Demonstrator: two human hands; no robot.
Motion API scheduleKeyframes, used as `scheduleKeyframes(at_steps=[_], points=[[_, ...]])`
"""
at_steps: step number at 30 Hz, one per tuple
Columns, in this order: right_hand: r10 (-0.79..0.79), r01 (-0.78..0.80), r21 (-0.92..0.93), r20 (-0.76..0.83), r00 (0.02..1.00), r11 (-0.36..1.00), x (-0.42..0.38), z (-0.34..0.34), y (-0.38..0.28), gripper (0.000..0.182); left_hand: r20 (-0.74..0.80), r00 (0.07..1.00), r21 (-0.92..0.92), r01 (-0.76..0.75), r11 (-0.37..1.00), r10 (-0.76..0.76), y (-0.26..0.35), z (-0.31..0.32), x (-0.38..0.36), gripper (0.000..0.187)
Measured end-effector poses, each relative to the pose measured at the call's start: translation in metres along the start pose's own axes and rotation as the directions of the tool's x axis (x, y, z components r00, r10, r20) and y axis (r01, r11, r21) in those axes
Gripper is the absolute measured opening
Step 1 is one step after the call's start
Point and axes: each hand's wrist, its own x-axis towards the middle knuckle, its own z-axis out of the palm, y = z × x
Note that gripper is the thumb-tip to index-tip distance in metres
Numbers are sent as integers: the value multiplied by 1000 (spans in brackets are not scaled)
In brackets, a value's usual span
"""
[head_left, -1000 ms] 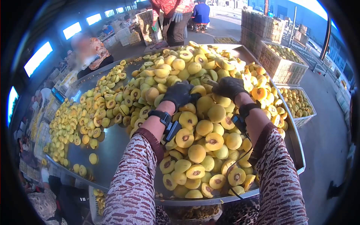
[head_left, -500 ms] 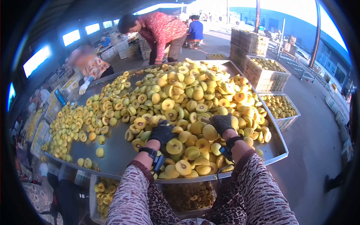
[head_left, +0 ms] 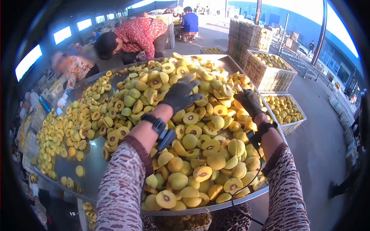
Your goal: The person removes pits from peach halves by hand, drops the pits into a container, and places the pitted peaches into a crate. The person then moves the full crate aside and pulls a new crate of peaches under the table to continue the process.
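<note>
Halved yellow peaches (head_left: 202, 173), several with a brown stone hollow showing, lie heaped on a metal-topped table (head_left: 92, 154) with a raised rim. My left hand (head_left: 181, 95), in a dark glove, is over the upper middle of the heap with its fingers spread and nothing in them. On the right side of the heap, my right hand (head_left: 249, 101), also gloved, reaches among the fruit with fingers loosely bent. Its fingertips touch or nearly touch peach halves, and I see no firm hold. A dark strap with a small device sits on each wrist, and a cable hangs from the right one.
Crates of fruit (head_left: 269, 73) stand beyond the right rim, with another crate (head_left: 289, 121) lower down. A person in a red patterned top (head_left: 140, 34) bends at the far edge. Another person's white-gloved hand (head_left: 61, 102) is at the left edge. A crate (head_left: 83, 215) stands below the table.
Both my hands have moved away from me and up the heap, the left one now spread. More peach halves lie near my edge. The person in red bends lower, and my view has shifted.
</note>
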Motion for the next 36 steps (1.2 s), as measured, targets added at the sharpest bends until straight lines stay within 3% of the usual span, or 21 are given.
scheduleKeyframes(at_steps=[2, 3, 4, 5, 6, 10, 12, 14, 16, 18, 19, 20, 22, 25, 26, 27, 28, 30, 32, 34, 36], points=[[5, -7, 16, 92, 996, 1000, 23, 20, 28, 41, 133, 991, -29, -10, 1000, 14, 9, 46, 52, 65], [124, -129, 11, 209, 970, 992, 24, 26, 35, 44, 192, 981, 9, -40, 999, 37, 13, 72, 72, 72], [-37, 73, -230, 157, 987, 971, 46, 64, 73, 47, 319, 947, 41, 17, 999, -29, 11, 100, 85, 77], [-138, 159, -191, 119, 983, 969, 52, 73, 93, 47, 392, 914, 106, 70, 992, -106, 23, 106, 92, 79], [113, -132, 82, 208, 972, 988, 36, 39, 51, 49, 455, 871, 181, 114, 977, -187, 35, 106, 95, 80], [180, -173, -49, 314, 932, 984, 21, 27, 43, 57, 462, 883, -23, 110, 994, -87, 33, 119, 80, 85], [-131, 131, 24, 384, 914, 991, 11, 53, 74, 61, 575, 811, -7, 140, 990, -111, 42, 110, 58, 84], [-118, 76, 118, 417, 901, 990, -22, 54, 70, 57, 659, 749, -4, 100, 995, -72, 56, 104, 38, 83], [129, -99, -88, 481, 867, 991, -67, 14, 17, 52, 596, 796, 72, 75, 995, -103, 81, 96, 6, 77], [52, -21, -72, 462, 885, 997, -101, -3, -1, 50, 628, 774, -105, 193, 976, -85, 83, 89, -13, 70], [-108, 129, -43, 333, 937, 991, -115, 4, 1, 49, 571, 816, -22, 128, 991, -93, 90, 77, -25, 58], [-112, 135, -47, 326, 939, 990, -123, 0, -4, 49, 582, 799, 115, 100, 988, -148, 100, 67, -37, 49], [-2, -51, 242, 214, 977, 969, -144, -4, -16, 48, 582, 796, 34, 182, 983, -167, 112, 46, -65, 43], [20, -20, 38, 6, 1000, 999, -170, -17, -65, 43, 454, 879, -123, 228, 966, -149, 131, 14, -122, 45], [-17, 4, -95, -136, 991, 995, -176, -17, -78, 42, 390, 900, 11, 206, 979, -193, 150, -2, -147, 50], [-97, 81, -123, -133, 986, 989, -179, -13, -86, 38, 266, 953, 103, 120, 987, -144, 165, -10, -172, 45], [-109, 94, -116, -128, 986, 989, -190, -7, -100, 38, 348, 922, 115, 139, 984, -171, 177, -18, -196, 48], [-346, 316, -170, -188, 919, 933, -224, 8, -133, 33, 107, 983, 226, 125, 966, -152, 184, 8, -240, 48], [-517, 451, -371, -97, 851, 812, -240, 24, -151, 35, 119, 968, 156, 200, 967, -220, 177, 9, -237, 44], [-429, 401, -447, 42, 903, 800, -233, 30, -161, 27, 152, 938, -117, 329, 937, -311, 174, 3, -229, 35], [-376, 375, -398, 78, 923, 837, -222, 21, -167, 27, -238, 925, -44, 294, 955, -296, 177, -1, -233, 30]])
